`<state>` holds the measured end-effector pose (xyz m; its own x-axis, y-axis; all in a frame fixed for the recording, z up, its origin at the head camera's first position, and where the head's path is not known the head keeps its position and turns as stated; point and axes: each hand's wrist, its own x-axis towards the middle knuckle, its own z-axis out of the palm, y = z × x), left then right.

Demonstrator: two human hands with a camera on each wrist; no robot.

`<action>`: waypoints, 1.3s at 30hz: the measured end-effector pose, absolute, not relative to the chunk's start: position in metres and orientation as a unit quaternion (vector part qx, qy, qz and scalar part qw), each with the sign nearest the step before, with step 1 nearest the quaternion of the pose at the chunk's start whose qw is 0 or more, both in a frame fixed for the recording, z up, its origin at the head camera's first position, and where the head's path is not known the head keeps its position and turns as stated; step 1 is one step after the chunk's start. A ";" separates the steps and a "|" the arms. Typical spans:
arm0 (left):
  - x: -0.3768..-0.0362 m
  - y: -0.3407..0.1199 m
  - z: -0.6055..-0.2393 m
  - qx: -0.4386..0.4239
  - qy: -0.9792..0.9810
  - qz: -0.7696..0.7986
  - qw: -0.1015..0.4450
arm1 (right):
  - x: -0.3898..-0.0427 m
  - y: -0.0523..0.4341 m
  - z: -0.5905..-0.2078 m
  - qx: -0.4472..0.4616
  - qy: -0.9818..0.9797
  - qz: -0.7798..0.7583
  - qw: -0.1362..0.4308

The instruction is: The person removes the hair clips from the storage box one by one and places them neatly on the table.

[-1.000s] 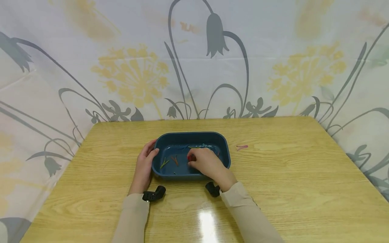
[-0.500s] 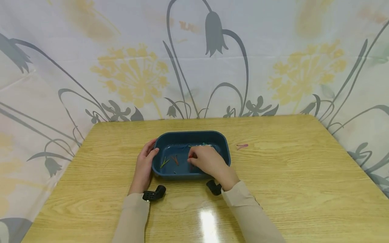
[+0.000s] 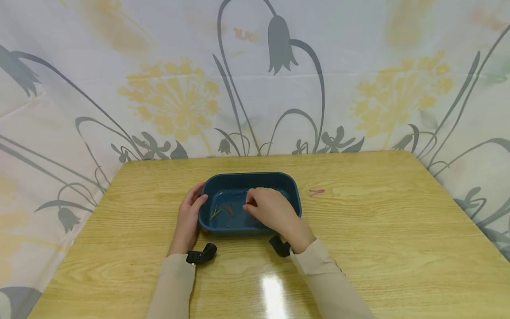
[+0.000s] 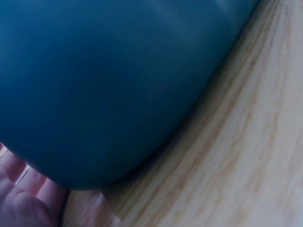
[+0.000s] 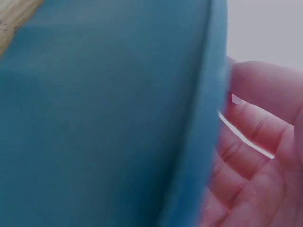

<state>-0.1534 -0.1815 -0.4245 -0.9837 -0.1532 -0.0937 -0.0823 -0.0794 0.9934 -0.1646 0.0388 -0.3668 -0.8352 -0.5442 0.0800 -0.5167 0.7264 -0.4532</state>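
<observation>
A dark blue rectangular basin (image 3: 249, 230) sits on the wooden table. My left hand (image 3: 190, 215) holds its left end, thumb on the rim and fingers along the outer wall. In the left wrist view the basin's wall (image 4: 104, 94) fills most of the picture. Over the basin's right half, my right hand (image 3: 272, 210) pinches a small red hair clip, mostly hidden by the fingers; a bit of red (image 5: 235, 99) shows between thumb and forefinger in the right wrist view. A green V-shaped clip (image 3: 215, 213) and a reddish-brown one (image 3: 229, 209) lie on the basin's floor.
A pink V-shaped clip (image 3: 317, 192) lies on the table (image 3: 378, 230) to the right of the basin. A flower-patterned curtain (image 3: 342, 88) hangs along the table's back edge. Black cameras (image 3: 202, 254) are strapped to both wrists.
My right hand has shifted slightly up and back within the basin, and the red clip in its fingers is now more hidden. My left hand stays on the basin's end.
</observation>
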 end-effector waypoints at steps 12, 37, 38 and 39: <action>-0.157 -0.185 -0.440 0.080 -0.691 -0.717 0.034 | -0.160 0.047 -0.359 -0.273 0.931 -0.243 0.021; -0.158 -0.185 -0.439 0.082 -0.690 -0.718 0.034 | -0.169 0.068 -0.344 -0.288 0.918 -0.271 -0.003; -0.158 -0.185 -0.439 0.081 -0.691 -0.718 0.034 | -0.169 0.069 -0.343 -0.287 0.919 -0.270 -0.005; -0.158 -0.185 -0.440 0.080 -0.690 -0.719 0.036 | -0.170 0.070 -0.343 -0.285 0.921 -0.267 -0.007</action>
